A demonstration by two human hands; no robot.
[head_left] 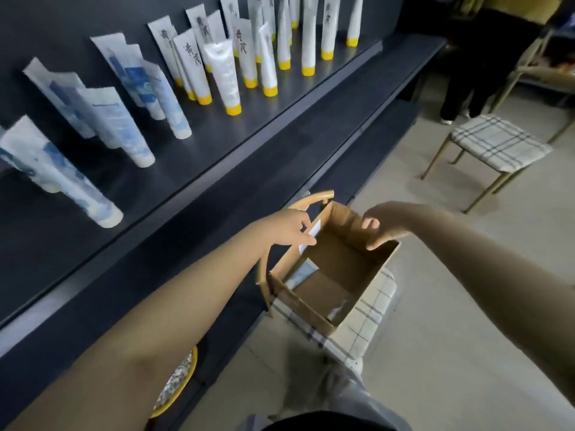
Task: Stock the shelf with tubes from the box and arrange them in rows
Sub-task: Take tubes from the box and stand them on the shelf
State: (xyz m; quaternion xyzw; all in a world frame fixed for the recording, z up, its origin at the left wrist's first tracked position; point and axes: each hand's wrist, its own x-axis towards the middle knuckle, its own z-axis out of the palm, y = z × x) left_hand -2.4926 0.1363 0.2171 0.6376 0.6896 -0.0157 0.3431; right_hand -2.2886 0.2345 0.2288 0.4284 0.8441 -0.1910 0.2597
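Both hands are on the cardboard box (311, 306), which sits on the plaid chair (368, 321). The left hand (291, 227) pinches its left wall, and the right hand (387, 223) grips the far rim. Tubes (227, 79) stand on the shelf (249, 132), left.

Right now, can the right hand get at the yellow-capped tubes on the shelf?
Probably, but not yet. The right hand grips the box rim on the side away from the shelf; it would have to let go and cross over the box. Nothing else blocks the yellow-capped tubes.
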